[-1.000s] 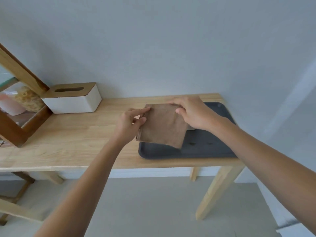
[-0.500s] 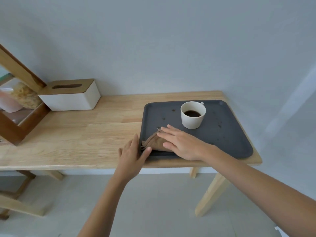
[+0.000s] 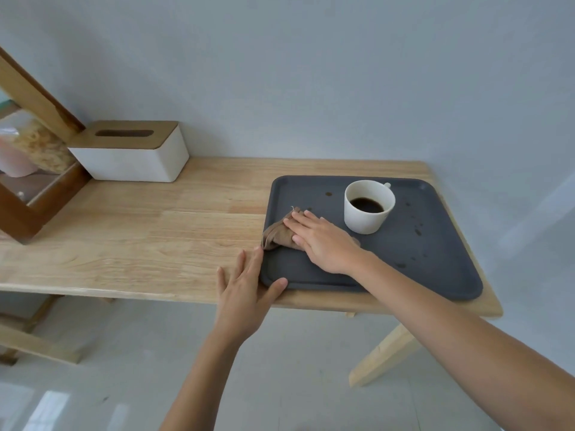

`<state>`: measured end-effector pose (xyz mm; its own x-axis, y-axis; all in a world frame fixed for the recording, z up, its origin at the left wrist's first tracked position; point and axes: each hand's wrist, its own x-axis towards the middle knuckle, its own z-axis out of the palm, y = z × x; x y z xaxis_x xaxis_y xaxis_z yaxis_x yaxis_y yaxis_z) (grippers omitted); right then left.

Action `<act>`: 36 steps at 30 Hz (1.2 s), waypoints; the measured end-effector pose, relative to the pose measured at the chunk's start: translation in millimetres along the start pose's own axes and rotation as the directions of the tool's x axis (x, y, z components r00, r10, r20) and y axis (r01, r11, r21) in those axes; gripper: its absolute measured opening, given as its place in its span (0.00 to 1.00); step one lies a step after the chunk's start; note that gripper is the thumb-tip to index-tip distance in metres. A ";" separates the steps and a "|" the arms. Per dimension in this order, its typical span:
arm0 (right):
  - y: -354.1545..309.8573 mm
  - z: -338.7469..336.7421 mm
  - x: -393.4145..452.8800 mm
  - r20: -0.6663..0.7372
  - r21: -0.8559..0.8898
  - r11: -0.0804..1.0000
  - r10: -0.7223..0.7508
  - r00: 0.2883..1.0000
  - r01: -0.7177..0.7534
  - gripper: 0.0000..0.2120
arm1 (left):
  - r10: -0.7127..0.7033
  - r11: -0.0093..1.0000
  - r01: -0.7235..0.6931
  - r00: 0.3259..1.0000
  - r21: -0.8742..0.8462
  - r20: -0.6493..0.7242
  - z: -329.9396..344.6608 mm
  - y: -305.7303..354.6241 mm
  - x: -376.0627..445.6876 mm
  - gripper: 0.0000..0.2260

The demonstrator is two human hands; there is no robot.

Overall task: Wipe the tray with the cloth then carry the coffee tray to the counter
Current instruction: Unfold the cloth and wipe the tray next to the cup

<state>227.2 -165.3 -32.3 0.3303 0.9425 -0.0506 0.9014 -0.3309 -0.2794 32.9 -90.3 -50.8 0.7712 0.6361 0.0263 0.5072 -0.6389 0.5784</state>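
A dark grey tray (image 3: 435,262) lies on the right end of a light wooden table (image 3: 155,237). A white cup of black coffee (image 3: 368,209) stands on the tray's far half. Dark drops speckle the tray around and to the right of the cup. A bunched brown cloth (image 3: 277,234) lies on the tray's left side. My right hand (image 3: 320,241) presses flat on the cloth, fingers pointing left. My left hand (image 3: 245,290) rests spread against the tray's near left corner, thumb on the rim.
A white tissue box with a wooden lid (image 3: 130,154) stands at the back left of the table. A wooden frame shelf with food packets (image 3: 28,169) is at the far left. The wall runs close behind the table. Pale floor lies below.
The cloth went from held up unfolded in both hands to bunched on the tray under my right hand, then slid slightly away from me. My left hand settled at the tray's corner.
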 end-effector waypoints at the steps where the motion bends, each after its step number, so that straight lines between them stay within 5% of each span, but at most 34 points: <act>1: 0.6 -0.5 6.7 -0.010 0.005 1.000 0.019 1.000 -0.019 0.23 | 0.003 1.000 -0.003 1.000 0.001 0.002 -0.6 0.4 -1.5 0.32; 14: 24.2 -4.0 91.5 -0.113 -0.004 0.964 0.265 0.958 -0.267 0.23 | -0.004 1.000 0.003 0.999 0.012 0.032 2.3 -6.9 1.2 0.36; 21: 16.8 -3.1 80.3 -0.104 -0.029 0.981 0.190 0.976 -0.194 0.22 | -0.006 0.999 0.005 1.000 0.048 0.018 1.7 -4.9 0.3 0.40; 36: -23.2 10.0 -31.3 -0.090 -0.008 0.996 0.082 0.993 -0.083 0.24 | -0.019 0.999 0.018 1.000 0.041 0.012 -1.5 2.2 -1.5 0.32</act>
<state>193.2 -186.7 -33.9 0.4271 0.9041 0.0129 0.8730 -0.4086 -0.2664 32.2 -92.0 -48.3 0.7659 0.6429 0.0058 0.5366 -0.6442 0.5450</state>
